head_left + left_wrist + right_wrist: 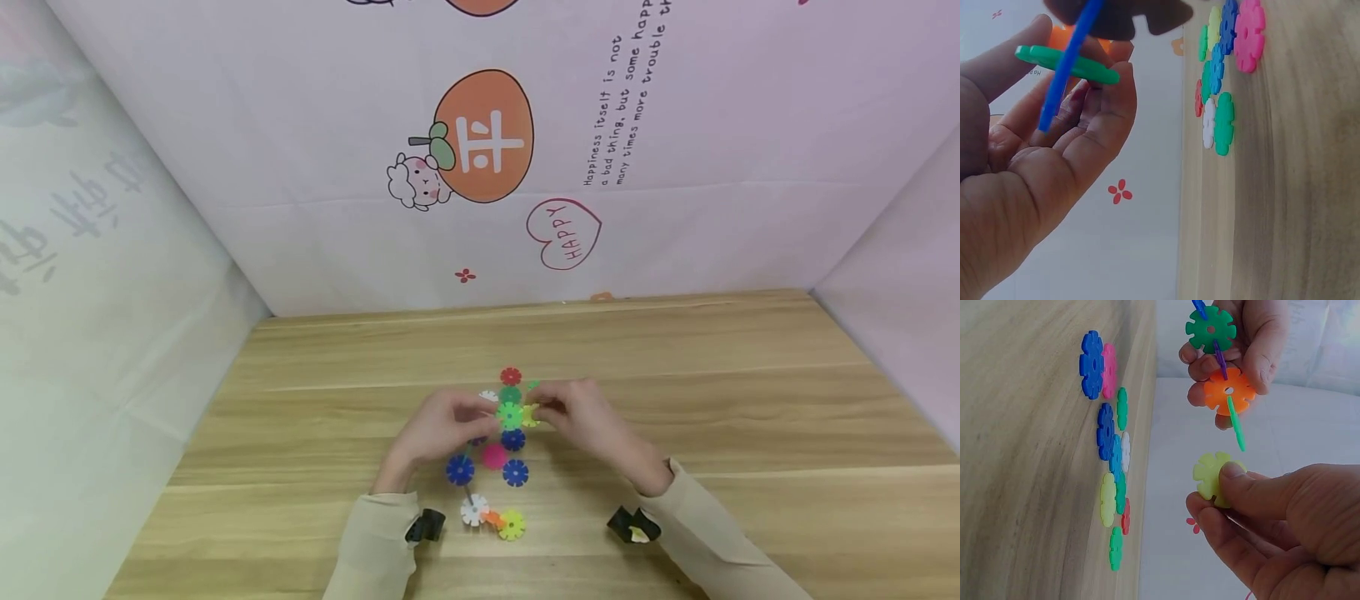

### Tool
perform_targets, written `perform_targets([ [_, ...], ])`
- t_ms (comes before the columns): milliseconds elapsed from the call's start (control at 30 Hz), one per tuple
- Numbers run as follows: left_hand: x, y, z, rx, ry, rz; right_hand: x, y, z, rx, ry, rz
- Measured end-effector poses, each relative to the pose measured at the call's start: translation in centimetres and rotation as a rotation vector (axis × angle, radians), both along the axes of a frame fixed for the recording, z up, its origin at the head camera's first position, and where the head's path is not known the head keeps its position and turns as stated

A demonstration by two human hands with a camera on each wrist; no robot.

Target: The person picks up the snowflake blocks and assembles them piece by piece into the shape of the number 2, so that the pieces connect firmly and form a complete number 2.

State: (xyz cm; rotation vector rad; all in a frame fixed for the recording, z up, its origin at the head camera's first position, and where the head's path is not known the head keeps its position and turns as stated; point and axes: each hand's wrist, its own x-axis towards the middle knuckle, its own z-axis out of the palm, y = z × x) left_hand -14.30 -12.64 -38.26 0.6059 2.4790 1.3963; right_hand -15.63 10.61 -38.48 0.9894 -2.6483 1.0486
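From the head view, my left hand (442, 429) and right hand (581, 417) meet above the table (750, 400), over loose snowflake discs (495, 462). At the left wrist, my grip pinches a cluster of joined discs (1066, 59). At the right wrist, my thumb and fingers pinch a yellow disc (1213, 478) just below that cluster.

backdrop (712, 208), printed matter:
- red heart (564, 234): "happy" inside the outline.
- slanted lines of text (624, 100), cut off at the top edge: "happiness itself is not", "a bad thing, but some happ…", "many times more trouble th…".
- orange fruit (483, 136): one white chinese character.
- left wall (67, 217): faint grey chinese characters, too pale to read.
- no writing shows in either wrist view.
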Motion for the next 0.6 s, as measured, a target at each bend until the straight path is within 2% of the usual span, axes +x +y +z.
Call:
perform_targets([
  [167,-0.08,0.00,-0.14,0.003,-0.009,-0.005,0.18,-0.22,0.11,-0.023,0.018,-0.004],
  [400,-0.13,0.03,-0.32,0.004,-0.011,-0.022,0.19,-0.41,-0.23,-0.037,0.103,0.011],
  [600,-0.12,0.15,-0.39,-0.014,-0.010,-0.007,0.32,-0.45,-0.23,-0.081,0.114,-0.012],
])
